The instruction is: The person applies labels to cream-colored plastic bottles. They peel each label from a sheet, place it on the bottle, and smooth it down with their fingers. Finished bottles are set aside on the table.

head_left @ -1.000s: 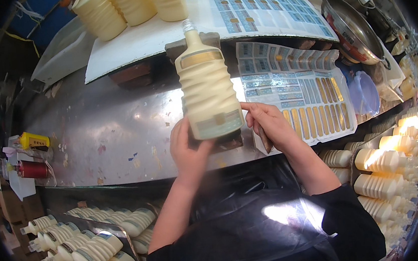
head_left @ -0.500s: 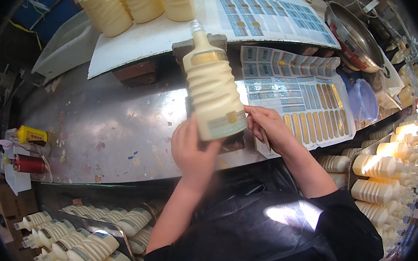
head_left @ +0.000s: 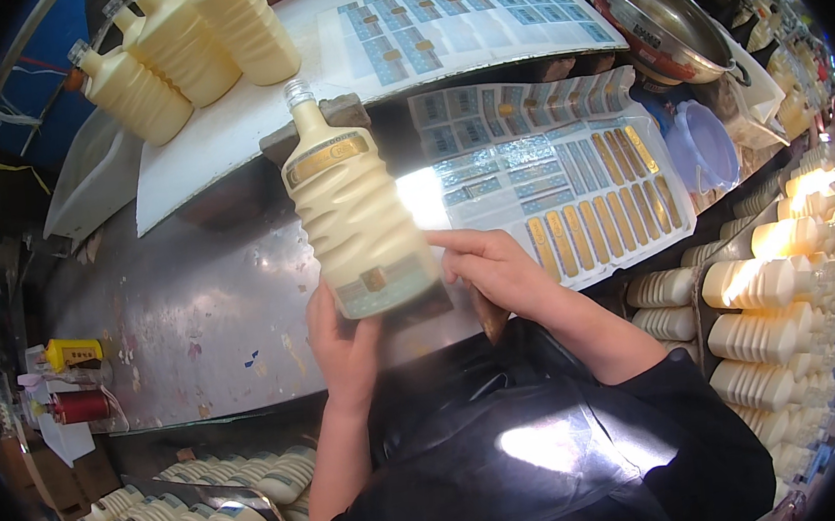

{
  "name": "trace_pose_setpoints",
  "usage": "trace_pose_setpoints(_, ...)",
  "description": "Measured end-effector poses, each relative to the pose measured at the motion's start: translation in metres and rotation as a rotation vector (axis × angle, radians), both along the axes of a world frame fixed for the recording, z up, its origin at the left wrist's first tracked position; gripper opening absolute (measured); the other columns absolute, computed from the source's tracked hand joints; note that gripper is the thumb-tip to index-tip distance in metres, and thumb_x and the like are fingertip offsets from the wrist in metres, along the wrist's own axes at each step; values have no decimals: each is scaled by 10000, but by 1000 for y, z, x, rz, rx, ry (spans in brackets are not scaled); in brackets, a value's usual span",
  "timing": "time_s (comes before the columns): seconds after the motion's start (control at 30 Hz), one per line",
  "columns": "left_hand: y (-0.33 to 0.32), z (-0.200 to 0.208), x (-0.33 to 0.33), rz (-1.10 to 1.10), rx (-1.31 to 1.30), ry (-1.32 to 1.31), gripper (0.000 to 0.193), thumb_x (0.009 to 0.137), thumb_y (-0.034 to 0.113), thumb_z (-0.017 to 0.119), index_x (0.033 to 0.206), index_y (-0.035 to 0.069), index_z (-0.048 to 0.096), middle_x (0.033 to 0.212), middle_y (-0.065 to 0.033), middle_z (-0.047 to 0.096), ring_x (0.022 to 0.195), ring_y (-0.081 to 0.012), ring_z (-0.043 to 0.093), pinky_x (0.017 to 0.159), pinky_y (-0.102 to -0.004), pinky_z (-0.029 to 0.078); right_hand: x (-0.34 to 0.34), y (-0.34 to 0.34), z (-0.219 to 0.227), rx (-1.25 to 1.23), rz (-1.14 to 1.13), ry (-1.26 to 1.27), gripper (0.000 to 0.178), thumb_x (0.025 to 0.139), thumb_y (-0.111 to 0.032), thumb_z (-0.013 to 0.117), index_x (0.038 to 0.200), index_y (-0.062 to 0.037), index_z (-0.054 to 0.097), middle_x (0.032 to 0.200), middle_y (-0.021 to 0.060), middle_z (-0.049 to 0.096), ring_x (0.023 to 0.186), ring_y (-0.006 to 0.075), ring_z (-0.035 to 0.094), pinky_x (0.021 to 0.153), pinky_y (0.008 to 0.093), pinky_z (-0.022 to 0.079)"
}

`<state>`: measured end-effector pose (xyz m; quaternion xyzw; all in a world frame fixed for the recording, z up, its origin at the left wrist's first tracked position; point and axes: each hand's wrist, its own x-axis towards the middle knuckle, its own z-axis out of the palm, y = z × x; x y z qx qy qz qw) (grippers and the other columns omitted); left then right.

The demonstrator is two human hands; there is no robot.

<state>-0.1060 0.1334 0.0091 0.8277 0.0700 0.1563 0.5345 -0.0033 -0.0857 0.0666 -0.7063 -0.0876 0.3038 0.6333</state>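
A cream bottle (head_left: 355, 216) with a wavy, ridged body and a clear threaded neck lies in front of me, its neck pointing away. A gold label (head_left: 327, 156) crosses its shoulder, and a grey-green label with a small gold patch (head_left: 375, 280) runs near its base. My left hand (head_left: 341, 353) grips the bottle's base from the left and below, with part of its fingers hidden. At the lower right side of the bottle, the index finger of my right hand (head_left: 484, 269) touches its edge. A brown pointed tool (head_left: 490, 316) sticks out below that closed right hand.
A brown block (head_left: 348, 111) sits behind the bottle's neck. Sheets of gold and blue stickers (head_left: 559, 272) lie to the right. Several cream bottles (head_left: 245, 36) stand on a white board. A metal pan (head_left: 661, 21) and purple bucket (head_left: 703, 148) stand right; racked bottles (head_left: 756, 333) flank me.
The view has shifted, so the bottle and hands appear farther left and lower. The bottle has rolled slightly, bringing the gold patch from its right side toward the middle. Both hands stay at its base.
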Motion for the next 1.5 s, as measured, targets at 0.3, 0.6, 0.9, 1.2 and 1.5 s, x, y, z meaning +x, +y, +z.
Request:
trace_pose_setpoints(0.3,-15,-6,18,33,-318,-139,681,1085,478,409,1522,-29,281,1461,-172,420,1372,-250,405,1170,-388,290,1,17,-30,97,-36,-87,479,1018,-272,612,1407,4,569,1233,150,699,1137,180,634,1008,334,483)
trace_pose_setpoints(0.6,-23,-12,23,69,-319,-153,554,1098,352,409,1510,4,281,1469,-166,403,1372,-238,399,1171,-380,288,0,20,-37,85,-38,-91,487,1006,-272,639,1412,-12,575,1219,143,707,1123,171,639,994,330,492)
trace_pose_setpoints(0.9,-26,-7,25,83,-385,-118,542,1095,341,415,1484,-16,295,1461,-175,403,1374,-242,387,1175,-378,275,-1,20,-34,80,-41,-63,473,1006,-285,625,1394,-16,601,1244,126,704,1139,169,633,1006,329,483)
trace_pose_setpoints(1.2,-16,0,22,39,-639,-110,567,1061,340,481,1500,29,303,1386,-146,442,1328,-214,423,1143,-367,313,17,12,18,67,-189,-51,252,974,-218,622,1151,-41,651,921,27,682,804,125,635,731,297,514)
trace_pose_setpoints(1.5,-22,5,26,130,-425,-60,679,972,350,616,1461,-26,332,1325,-165,447,1256,-248,454,1112,-402,352,-23,30,22,-404,-65,-585,289,967,-245,582,1173,-53,517,797,222,697,757,464,675,721,538,537)
